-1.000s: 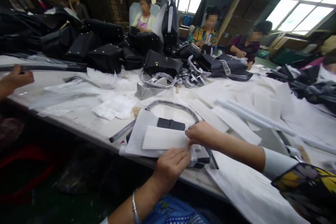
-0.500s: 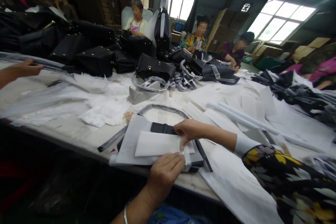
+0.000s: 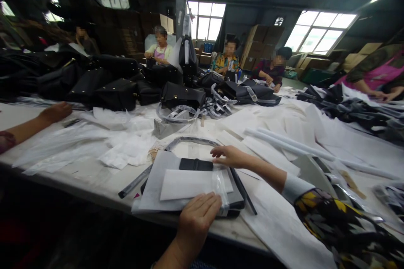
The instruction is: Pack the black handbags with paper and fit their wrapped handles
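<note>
A flat black bag (image 3: 196, 164) lies at the table's near edge, mostly covered by white paper sheets (image 3: 186, 184) and a strip of clear plastic (image 3: 220, 186). My left hand (image 3: 197, 217) rests on the near edge of the paper, fingers curled down on it and touching the plastic strip. My right hand (image 3: 227, 155) lies flat on the bag's far side with fingers stretched out, holding nothing. A plastic-wrapped curved handle (image 3: 192, 140) arches just beyond the bag.
Black handbags (image 3: 116, 92) pile up at the back left, wrapped straps (image 3: 217, 105) in the middle. White paper sheets and rolls (image 3: 293, 145) cover the table to the right. Another person's hand (image 3: 55, 112) rests at the left. Several people sit across the table (image 3: 94, 164).
My right hand let go of the paper's edge and moved up onto the bag, fingers flat. The left hand stayed on the paper. The camera tilted up.
</note>
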{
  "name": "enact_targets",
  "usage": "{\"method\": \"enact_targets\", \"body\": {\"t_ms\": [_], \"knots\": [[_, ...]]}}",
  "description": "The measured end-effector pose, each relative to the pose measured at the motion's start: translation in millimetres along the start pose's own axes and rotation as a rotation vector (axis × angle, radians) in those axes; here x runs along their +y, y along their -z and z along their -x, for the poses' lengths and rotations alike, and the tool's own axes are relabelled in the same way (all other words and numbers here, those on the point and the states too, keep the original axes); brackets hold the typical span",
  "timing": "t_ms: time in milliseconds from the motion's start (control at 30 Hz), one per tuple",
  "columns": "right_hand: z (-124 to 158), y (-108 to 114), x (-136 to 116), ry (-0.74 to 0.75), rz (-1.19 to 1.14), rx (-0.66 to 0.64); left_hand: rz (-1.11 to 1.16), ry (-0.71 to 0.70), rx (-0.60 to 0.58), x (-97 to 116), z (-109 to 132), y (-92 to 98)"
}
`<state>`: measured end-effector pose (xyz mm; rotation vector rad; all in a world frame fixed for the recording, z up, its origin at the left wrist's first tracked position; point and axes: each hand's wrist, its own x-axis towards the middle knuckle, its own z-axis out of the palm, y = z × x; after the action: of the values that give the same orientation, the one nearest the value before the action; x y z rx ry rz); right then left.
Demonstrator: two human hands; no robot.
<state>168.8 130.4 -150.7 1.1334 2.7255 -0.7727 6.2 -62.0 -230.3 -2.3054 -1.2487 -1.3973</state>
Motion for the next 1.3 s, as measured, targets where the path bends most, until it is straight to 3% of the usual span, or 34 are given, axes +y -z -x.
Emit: {"method": "enact_targets", "body": {"t_ms": [167, 400, 667, 833, 967, 1100, 1200, 1300], "knots": [[22.3, -20.6, -14.6, -0.009, 0.003, -0.067, 0.003, 0.008, -0.023, 0.0, 0.8, -0.6], [5.2, -24.2, -1.9, -0.195, -0.371, -0.054, -0.013, -0.008, -0.061, -1.7, 2.2, -1.1], [4.1, -35.1, -0.3, -0.12, -0.332, 0.173, -0.039, -0.036, -0.047, -3.2, 2.9, -0.5], [50.7, -52.9, -31.6, -0.019, -0.212, 0.412, -0.006, 0.015, -0.147, -0.2, -6.2, 8.2], [100.4, -88.4, -53.5, 0.188, 0.045, 0.487, 0.059, 0.066, -0.303, -1.0, -17.8, 29.1], [116.2, -117.4, -53.4, 0.225, 0.268, 0.492, -0.095, -0.082, -0.44, -13.7, -29.0, 69.3], [109.8, -119.7, -44.5, 0.239, 0.357, 0.51, -0.334, -0.167, -0.568, -29.5, -37.0, 101.8], [103.5, -109.1, -34.0, 0.253, 0.392, 0.529, -0.484, -0.199, -0.684, -46.9, -38.4, 118.4]]}}
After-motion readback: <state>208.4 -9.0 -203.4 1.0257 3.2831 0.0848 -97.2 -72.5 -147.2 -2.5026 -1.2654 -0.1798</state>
